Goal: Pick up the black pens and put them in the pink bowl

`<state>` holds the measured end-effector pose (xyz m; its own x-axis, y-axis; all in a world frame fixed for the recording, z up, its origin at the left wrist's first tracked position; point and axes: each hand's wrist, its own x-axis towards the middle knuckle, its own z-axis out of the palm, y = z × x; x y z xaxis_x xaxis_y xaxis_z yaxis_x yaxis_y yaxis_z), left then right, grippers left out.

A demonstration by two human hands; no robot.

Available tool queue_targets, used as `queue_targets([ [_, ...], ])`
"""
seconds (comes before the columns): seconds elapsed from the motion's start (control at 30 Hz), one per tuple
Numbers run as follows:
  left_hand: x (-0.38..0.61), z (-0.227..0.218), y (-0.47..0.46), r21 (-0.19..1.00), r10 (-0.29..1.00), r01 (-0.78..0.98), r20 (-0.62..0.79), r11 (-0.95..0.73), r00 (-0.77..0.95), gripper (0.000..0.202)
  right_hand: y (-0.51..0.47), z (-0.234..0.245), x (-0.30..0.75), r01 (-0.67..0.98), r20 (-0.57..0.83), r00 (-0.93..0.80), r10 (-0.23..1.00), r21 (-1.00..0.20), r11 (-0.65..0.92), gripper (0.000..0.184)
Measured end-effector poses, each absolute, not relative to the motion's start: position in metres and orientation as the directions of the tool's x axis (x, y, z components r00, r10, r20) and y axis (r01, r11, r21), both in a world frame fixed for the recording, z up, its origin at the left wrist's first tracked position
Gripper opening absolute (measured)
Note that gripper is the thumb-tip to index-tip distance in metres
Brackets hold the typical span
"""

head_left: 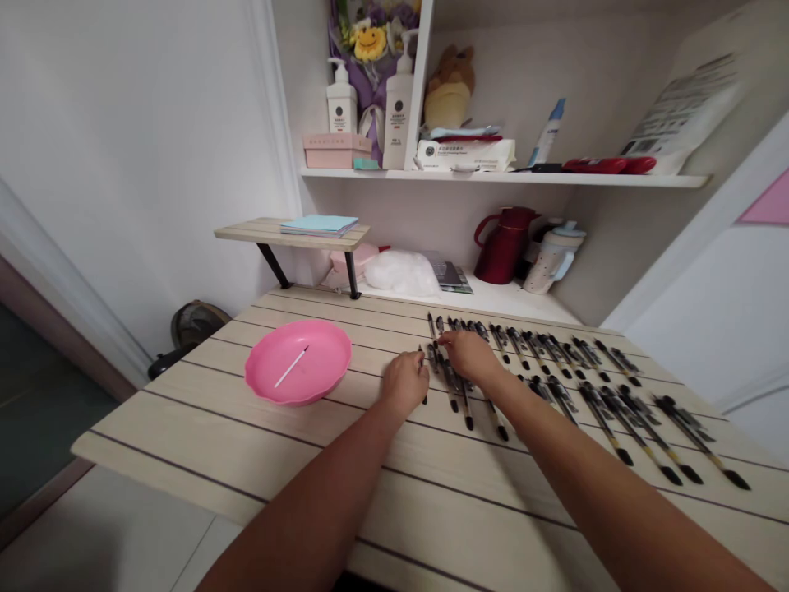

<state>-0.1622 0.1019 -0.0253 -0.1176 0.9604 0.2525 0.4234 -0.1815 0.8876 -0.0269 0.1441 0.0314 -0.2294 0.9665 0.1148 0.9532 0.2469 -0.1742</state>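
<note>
My left hand (407,382) rests on the table at the left end of the pen rows. Its fingers are closed around a thin dark pen (422,355), whose ends stick out above and below. Just to the right, my right hand (465,353) reaches over the rows with its fingers pinched together. What they hold, if anything, is too small to make out. Dark pens (616,415) with black ends lie in two rows, with small clear and black pieces beside many of them. A pink bowl (259,385) on the left holds a white pen refill (291,367) with a dark tip.
Behind the bowl stands a small wooden riser (246,230) bearing blue paper (320,224). A red jug (504,247), a pale cup (551,256) and a white plastic bag (402,271) stand at the back. Above them runs a shelf (370,174) with bottles and boxes.
</note>
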Motion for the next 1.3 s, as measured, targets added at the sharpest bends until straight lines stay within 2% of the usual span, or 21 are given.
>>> queue_targets([
  [0.07,-0.162,-0.026,0.101,0.777,0.946,0.583,0.321,-0.239,-0.04,0.019,0.152,0.031,-0.025,0.942,0.095,-0.271,0.958,-0.177,0.284,0.03],
  [0.13,-0.161,-0.026,0.101,0.703,0.946,0.666,0.325,-0.248,0.008,0.02,0.157,0.029,-0.026,0.932,0.08,-0.306,0.949,-0.177,0.315,0.029],
  [0.3,-0.161,-0.024,0.101,0.624,0.96,0.744,0.267,-0.24,0.086,0.028,0.163,0.024,-0.029,0.931,0.059,-0.32,0.946,-0.166,0.325,0.029],
  [0.5,-0.161,-0.022,0.1,0.474,0.948,0.837,0.276,-0.275,0.155,0.03,0.165,0.018,-0.033,0.942,0.036,-0.3,0.953,-0.149,0.302,0.03],
  [0.8,-0.162,-0.022,0.102,0.459,0.935,0.833,0.307,-0.308,0.177,0.029,0.163,0.021,-0.042,0.953,0.006,-0.281,0.96,-0.119,0.28,0.027],
  [1.3,-0.161,-0.016,0.099,0.444,0.949,0.848,0.247,-0.289,0.195,0.031,0.149,0.019,-0.038,0.958,-0.007,-0.274,0.962,-0.09,0.272,0.025],
])
